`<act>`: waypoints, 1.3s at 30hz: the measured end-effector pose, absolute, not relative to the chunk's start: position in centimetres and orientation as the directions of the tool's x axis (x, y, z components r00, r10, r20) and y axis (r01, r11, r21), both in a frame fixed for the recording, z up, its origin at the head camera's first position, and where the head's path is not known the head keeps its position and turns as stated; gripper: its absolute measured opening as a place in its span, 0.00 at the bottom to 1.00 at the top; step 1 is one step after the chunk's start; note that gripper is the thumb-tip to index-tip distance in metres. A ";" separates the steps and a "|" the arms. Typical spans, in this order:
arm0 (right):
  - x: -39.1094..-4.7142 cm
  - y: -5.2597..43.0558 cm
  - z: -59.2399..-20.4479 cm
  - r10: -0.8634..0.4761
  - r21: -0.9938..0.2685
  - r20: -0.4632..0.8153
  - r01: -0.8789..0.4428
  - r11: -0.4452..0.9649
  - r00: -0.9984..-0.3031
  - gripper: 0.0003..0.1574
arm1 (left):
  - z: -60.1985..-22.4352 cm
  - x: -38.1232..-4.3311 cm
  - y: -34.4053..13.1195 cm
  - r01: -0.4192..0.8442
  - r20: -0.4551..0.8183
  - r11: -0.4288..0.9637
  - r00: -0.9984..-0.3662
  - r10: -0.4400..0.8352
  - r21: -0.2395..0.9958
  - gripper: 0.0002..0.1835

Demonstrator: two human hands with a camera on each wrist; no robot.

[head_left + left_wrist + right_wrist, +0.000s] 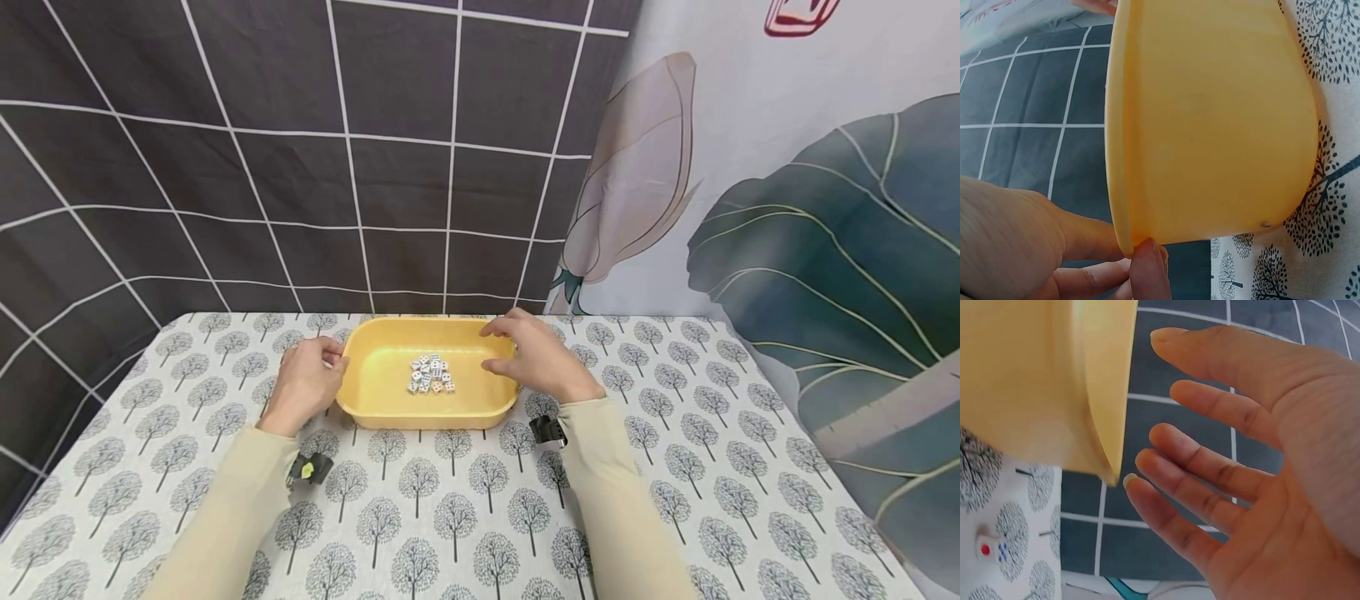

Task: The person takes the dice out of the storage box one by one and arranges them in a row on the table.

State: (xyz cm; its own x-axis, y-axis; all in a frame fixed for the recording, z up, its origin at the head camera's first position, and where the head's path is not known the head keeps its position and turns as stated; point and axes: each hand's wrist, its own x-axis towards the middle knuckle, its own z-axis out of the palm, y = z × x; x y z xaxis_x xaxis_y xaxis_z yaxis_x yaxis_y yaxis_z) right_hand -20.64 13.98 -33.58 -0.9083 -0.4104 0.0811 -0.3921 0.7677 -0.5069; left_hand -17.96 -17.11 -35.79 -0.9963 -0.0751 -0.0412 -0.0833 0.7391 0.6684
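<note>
A yellow plastic basin (427, 421) stands on the tablecloth, with several small white dice (431, 375) clustered on its floor. At the basin's left end my left hand (306, 379) pinches the rim between thumb and fingers, as the left wrist view shows. Over the right end hovers my right hand (540, 354), its fingers spread and relaxed. In the right wrist view those fingertips (1163, 434) are apart from the rim and hold nothing. One white die (988, 549) with a red dot and blue dots lies on the cloth outside the basin.
The tablecloth (420, 483) has a grey tree print. Behind the table hangs a dark cloth (397, 183) with white grid lines. A pale curtain (667, 250) with leaf and flower patterns hangs at the right.
</note>
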 end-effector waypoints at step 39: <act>-20.8 7.9 -37.9 -0.401 -0.362 -0.047 -0.358 0.861 -0.915 0.22 | -35.8 -17.9 -16.9 -0.091 -0.030 0.752 -0.995 -0.093 0.653 0.16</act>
State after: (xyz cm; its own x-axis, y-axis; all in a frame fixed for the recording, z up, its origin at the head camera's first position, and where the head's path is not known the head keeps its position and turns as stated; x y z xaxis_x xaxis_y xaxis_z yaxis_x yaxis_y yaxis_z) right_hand -20.80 7.89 -37.95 -0.9150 -0.4008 -0.0472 -0.3583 0.8606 -0.3620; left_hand -17.89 -16.90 -35.80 -0.9952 -0.0935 -0.0303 -0.0905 0.7521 0.6527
